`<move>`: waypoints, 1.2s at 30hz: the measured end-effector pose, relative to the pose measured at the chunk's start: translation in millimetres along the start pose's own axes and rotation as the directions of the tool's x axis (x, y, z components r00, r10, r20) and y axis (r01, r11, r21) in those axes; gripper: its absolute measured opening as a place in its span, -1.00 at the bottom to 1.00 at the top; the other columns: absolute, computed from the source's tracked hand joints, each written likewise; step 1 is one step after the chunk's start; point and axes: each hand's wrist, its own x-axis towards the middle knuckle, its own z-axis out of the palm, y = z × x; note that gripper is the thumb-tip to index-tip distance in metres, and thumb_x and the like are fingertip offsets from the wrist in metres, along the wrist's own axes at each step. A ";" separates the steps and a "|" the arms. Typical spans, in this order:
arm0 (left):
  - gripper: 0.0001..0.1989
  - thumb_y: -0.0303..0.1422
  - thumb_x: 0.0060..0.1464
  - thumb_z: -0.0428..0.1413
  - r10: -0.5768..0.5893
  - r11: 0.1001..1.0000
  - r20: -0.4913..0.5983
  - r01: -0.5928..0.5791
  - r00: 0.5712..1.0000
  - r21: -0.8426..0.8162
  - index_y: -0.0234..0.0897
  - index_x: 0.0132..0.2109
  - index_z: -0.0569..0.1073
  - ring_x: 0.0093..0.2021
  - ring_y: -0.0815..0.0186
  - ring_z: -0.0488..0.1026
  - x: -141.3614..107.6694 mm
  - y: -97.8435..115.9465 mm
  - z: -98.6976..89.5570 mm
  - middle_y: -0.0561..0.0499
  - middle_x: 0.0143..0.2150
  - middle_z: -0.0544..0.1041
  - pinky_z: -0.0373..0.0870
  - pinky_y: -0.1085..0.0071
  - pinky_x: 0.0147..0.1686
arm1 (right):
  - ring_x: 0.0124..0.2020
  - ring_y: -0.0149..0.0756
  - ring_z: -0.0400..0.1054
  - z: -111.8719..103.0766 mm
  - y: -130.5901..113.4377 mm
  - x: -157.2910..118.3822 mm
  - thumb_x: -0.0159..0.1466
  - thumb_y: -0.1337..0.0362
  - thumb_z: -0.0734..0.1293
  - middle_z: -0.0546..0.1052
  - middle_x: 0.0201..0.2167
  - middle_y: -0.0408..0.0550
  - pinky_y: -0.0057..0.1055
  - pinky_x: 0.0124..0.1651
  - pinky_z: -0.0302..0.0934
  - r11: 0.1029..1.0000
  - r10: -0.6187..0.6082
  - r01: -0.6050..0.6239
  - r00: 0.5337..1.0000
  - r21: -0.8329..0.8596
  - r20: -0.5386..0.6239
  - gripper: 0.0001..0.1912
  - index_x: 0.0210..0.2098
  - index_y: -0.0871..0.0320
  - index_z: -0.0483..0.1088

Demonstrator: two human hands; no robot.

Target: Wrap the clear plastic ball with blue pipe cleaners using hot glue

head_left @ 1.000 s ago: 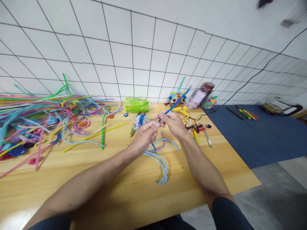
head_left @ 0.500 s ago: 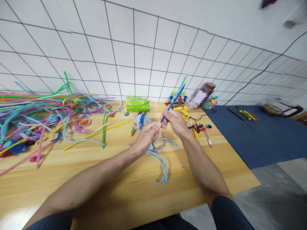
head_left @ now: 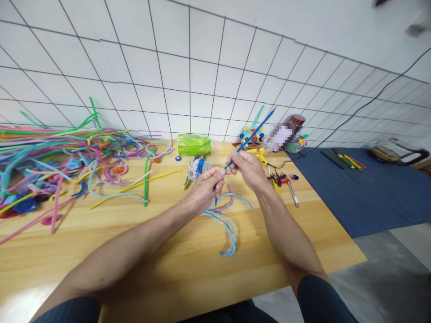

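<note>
A blue pipe cleaner (head_left: pixel 255 133) slants up and to the right from between my two hands. My right hand (head_left: pixel 247 168) is closed, pinching it near its lower end. My left hand (head_left: pixel 208 187) is closed as well, with thumb and finger pinched at the pipe cleaner's lower tip. Under the hands, light blue pipe cleaners (head_left: pixel 229 229) lie curved on the table, along with a purple pipe cleaner (head_left: pixel 230 194). Just behind my left hand is a clear, bead-like ball wrapped in blue (head_left: pixel 198 168), partly hidden by the fingers.
Many coloured pipe cleaners (head_left: pixel 63 148) heap at the left. A green tissue pack (head_left: pixel 194 146) stands near the tiled wall. Further right are a yellow glue gun (head_left: pixel 258 157), a pen (head_left: pixel 293 194) and decorated crafts (head_left: pixel 251 136). A blue cloth (head_left: pixel 340 193) holds several markers and a glass pot (head_left: pixel 397 154).
The blue pipe cleaner has tipped further to the right, and more of its length shows above my right hand. Both hands stay in nearly the same place.
</note>
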 end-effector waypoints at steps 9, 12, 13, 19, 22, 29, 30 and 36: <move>-0.37 0.21 0.01 0.42 0.010 0.997 0.018 -0.011 1.000 0.073 -0.30 -0.16 0.58 -0.65 0.53 0.03 -3.6 -8.7 0.3 0.24 -0.58 0.23 -0.07 0.53 -0.60 | -0.62 -0.48 0.22 2.3 -4.8 0.3 0.10 -0.47 0.54 0.40 -0.64 -0.23 -0.47 -0.54 0.07 0.997 0.070 -0.069 0.997 0.037 -0.025 -0.26 -0.45 0.14 0.49; -0.37 0.18 0.02 0.43 -0.028 0.999 0.051 0.026 0.998 0.048 -0.32 -0.13 0.58 -0.65 0.53 0.06 -4.3 -9.2 1.7 0.22 -0.57 0.28 -0.02 0.52 -0.59 | -0.62 -0.50 0.19 -4.3 -8.3 2.1 0.09 -0.47 0.55 0.37 -0.63 -0.24 -0.50 -0.55 0.05 0.997 0.062 -0.056 0.994 0.061 -0.087 -0.26 -0.44 0.13 0.49; -0.38 0.17 0.01 0.44 -0.036 0.998 0.052 0.034 0.998 0.045 -0.33 -0.14 0.59 -0.64 0.53 0.05 -4.1 -8.9 1.8 0.23 -0.58 0.26 -0.04 0.52 -0.58 | -0.62 -0.50 0.20 -5.3 -8.8 2.0 0.08 -0.46 0.55 0.38 -0.62 -0.24 -0.50 -0.55 0.05 0.996 0.061 -0.056 0.994 0.064 -0.088 -0.26 -0.42 0.14 0.50; -0.39 0.15 -0.04 0.45 -0.029 0.995 -0.011 0.030 1.000 0.100 -0.35 -0.18 0.62 -0.60 0.53 -0.02 -0.3 -5.3 -2.0 0.26 -0.59 0.13 -0.18 0.51 -0.56 | -0.60 -0.48 0.23 4.9 -2.4 -3.0 0.17 -0.47 0.49 0.41 -0.61 -0.22 -0.49 -0.51 0.12 0.999 -0.012 0.009 0.997 -0.036 -0.072 -0.28 -0.43 0.13 0.51; -0.40 0.14 -0.03 0.44 -0.039 0.984 0.024 0.034 0.999 0.172 -0.36 -0.19 0.64 -0.61 0.53 0.00 0.7 -6.0 -3.1 0.26 -0.60 0.13 -0.19 0.50 -0.56 | -0.60 -0.47 0.24 8.8 -1.3 -3.7 0.21 -0.47 0.46 0.40 -0.62 -0.22 -0.48 -0.51 0.13 0.994 -0.040 0.028 0.993 -0.109 -0.111 -0.27 -0.45 0.13 0.51; -0.40 0.12 0.01 0.43 -0.039 0.996 0.026 0.037 0.999 0.077 -0.36 -0.12 0.62 -0.65 0.51 0.19 2.0 -7.5 -2.2 0.20 -0.54 0.35 0.04 0.50 -0.60 | -0.62 -0.50 0.17 -3.1 -10.5 1.7 0.07 -0.48 0.54 0.34 -0.63 -0.27 -0.50 -0.56 0.05 0.999 0.016 -0.011 0.986 0.031 -0.164 -0.26 -0.41 0.13 0.52; -0.40 0.11 -0.01 0.45 -0.035 0.997 0.021 0.033 0.999 0.068 -0.36 -0.13 0.62 -0.66 0.51 0.18 2.4 -7.4 -2.1 0.22 -0.56 0.33 0.04 0.51 -0.60 | -0.62 -0.50 0.18 -3.3 -10.5 1.5 0.06 -0.48 0.55 0.35 -0.63 -0.26 -0.50 -0.56 0.06 0.999 0.027 -0.023 0.990 0.030 -0.140 -0.25 -0.40 0.13 0.53; -0.39 0.15 0.01 0.45 -0.007 0.998 0.033 0.005 0.999 0.061 -0.36 -0.17 0.63 -0.67 0.54 0.11 2.4 -10.1 -2.9 0.24 -0.64 0.27 0.00 0.53 -0.61 | -0.63 -0.50 0.18 1.5 -5.9 0.3 0.14 -0.50 0.49 0.34 -0.66 -0.25 -0.50 -0.54 0.06 0.999 -0.001 -0.003 0.993 -0.038 -0.114 -0.24 -0.47 0.13 0.48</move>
